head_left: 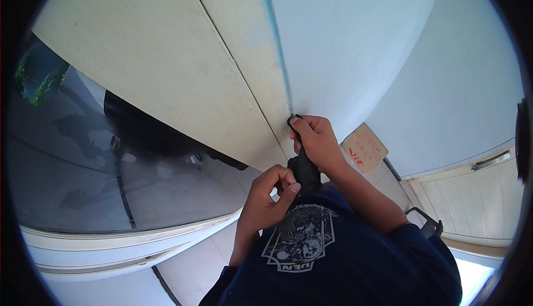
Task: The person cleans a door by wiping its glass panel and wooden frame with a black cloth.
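My right hand [317, 142] is closed around a small black object [295, 119] with a rounded end; its exact kind cannot be made out. It sits at the lower end of a blue strip [276, 31], which runs between a cream panel [166, 45] and a pale blue-white panel [344, 39]. My left hand [269, 194] is lower and to the left, thumb and fingertips pinched together in front of my dark shirt [355, 250]. Whatever is in that pinch, if anything, is too small to name. Dark material [305, 175] shows between the two hands.
A cardboard box [364, 148] with red lettering stands on the tiled floor to the right. Beyond it is a cream cabinet door [472, 195] with a metal handle [491, 160]. A glossy dark surface [61, 167] with reflections lies to the left, above pale ledges [111, 250].
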Tool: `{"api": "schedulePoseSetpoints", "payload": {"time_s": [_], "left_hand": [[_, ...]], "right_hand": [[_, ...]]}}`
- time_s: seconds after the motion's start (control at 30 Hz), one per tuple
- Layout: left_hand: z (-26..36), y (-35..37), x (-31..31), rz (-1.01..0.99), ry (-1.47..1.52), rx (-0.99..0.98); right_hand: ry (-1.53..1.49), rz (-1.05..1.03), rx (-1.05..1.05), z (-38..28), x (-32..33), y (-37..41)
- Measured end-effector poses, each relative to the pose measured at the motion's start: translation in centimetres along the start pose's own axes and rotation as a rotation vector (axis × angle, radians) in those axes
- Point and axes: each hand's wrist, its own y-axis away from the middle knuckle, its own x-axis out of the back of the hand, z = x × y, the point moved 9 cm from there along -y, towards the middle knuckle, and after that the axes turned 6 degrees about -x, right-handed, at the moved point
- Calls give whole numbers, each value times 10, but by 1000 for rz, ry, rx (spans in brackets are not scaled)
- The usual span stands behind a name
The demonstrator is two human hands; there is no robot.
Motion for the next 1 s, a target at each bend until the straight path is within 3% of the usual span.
{"api": "schedulePoseSetpoints", "payload": {"time_s": [0.4, 0.47, 0.57, 0.63, 0.73, 0.87, 1.0], "left_hand": [[10, 6, -14, 1, -42, -45], [12, 12, -15, 15, -39, -44], [-6, 15, 0, -26, -30, -48], [-12, 22, -1, -13, -63, -35], [-13, 29, -3, -14, -36, -2], [2, 27, -1, 8, -32, -41], [-1, 26, -1, 24, 1, -7]], "right_hand": [[15, 16, 68, 9, 4, -1], [91, 31, 102, 21, 9, -8], [249, 115, 8, 90, 13, -31], [256, 77, 15, 76, 6, -27], [171, -11, 214, 18, -11, -6], [109, -9, 174, -8, -12, -4], [72, -26, 56, 21, -11, -17]]}}
